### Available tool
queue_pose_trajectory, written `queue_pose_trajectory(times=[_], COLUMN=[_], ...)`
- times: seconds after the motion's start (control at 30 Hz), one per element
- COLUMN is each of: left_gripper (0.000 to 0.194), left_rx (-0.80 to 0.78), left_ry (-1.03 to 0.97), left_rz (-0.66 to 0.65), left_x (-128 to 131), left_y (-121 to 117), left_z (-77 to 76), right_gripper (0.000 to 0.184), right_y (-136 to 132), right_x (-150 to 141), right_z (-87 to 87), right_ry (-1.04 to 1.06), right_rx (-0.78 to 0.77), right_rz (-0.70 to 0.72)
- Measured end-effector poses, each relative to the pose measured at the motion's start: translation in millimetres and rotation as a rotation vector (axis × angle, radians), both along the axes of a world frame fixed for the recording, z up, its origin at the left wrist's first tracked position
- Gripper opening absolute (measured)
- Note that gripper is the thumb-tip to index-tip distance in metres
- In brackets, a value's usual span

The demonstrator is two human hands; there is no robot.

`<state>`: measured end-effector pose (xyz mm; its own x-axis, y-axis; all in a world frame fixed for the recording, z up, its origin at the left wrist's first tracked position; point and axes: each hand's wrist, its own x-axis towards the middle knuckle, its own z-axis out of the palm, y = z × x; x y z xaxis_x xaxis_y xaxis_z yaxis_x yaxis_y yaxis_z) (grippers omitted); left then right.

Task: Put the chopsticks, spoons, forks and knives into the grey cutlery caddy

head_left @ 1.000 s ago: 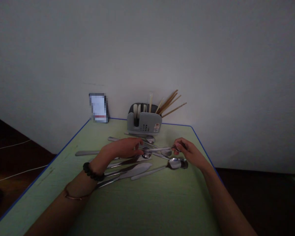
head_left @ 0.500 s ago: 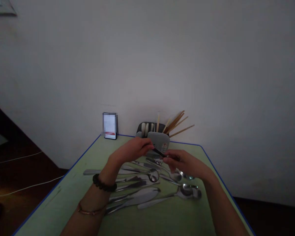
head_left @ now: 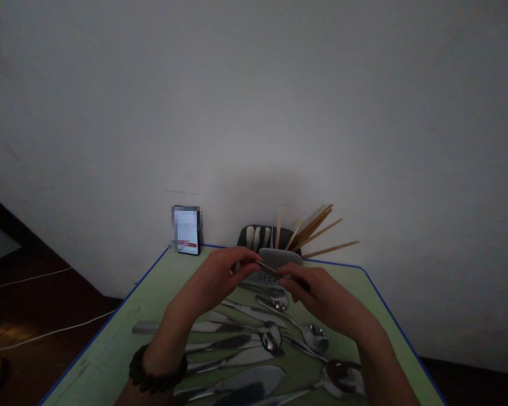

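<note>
A thin metal utensil [head_left: 268, 270] spans the gap between my two hands, in front of the holder. My left hand [head_left: 225, 277] pinches its left end and my right hand [head_left: 322, 292] grips its right end. Both ends are covered by fingers, so its kind cannot be made out. Beneath my hands, several table knives [head_left: 245, 356] lie across the table. Several spoons [head_left: 315, 337] lie among them, bowls mostly toward the right. A larger spoon [head_left: 336, 376] rests near my right forearm.
A grey cutlery holder [head_left: 281, 258] stands against the wall, with chopsticks [head_left: 313, 228] leaning right and pale handles [head_left: 249, 237] in its left part. A phone [head_left: 187, 230] leans on the wall at the left. The green table [head_left: 105, 344] has a blue edge.
The view has tipped up slightly, so the table and holder sit lower in the picture. Both hands still hold the utensil, whose angle and visible face have turned a little.
</note>
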<state>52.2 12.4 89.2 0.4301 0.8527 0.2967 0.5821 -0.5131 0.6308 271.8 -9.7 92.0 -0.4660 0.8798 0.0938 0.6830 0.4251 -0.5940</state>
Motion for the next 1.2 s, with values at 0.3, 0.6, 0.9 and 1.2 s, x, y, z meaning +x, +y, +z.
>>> queue_pose_trajectory(times=[0.3, 0.6, 0.9, 1.2], left_gripper=[0.015, 0.014, 0.014, 0.022], left_rx=[0.049, 0.195, 0.295, 0.103], left_ry=[-0.195, -0.232, -0.217, -0.101], left_rz=[-0.02, -0.136, -0.101, -0.086], left_x=[-5.0, -0.7, 7.0, 5.0], left_y=[-1.4, -4.0, -13.3, -20.6], left_z=[0.7, 3.7, 8.8, 14.1], right_gripper=[0.021, 0.021, 0.014, 0.011], right_y=[-0.8, -3.8, -11.7, -20.1], right_x=[-12.9, -13.0, -10.1, 3.7], right_z=[7.6, 10.8, 17.8, 27.6], right_ry=[0.128, 0.143, 0.256, 0.642], right_rx=[-0.045, -0.002, 0.133, 0.201], right_rz=[0.054, 0.063, -0.035, -0.178])
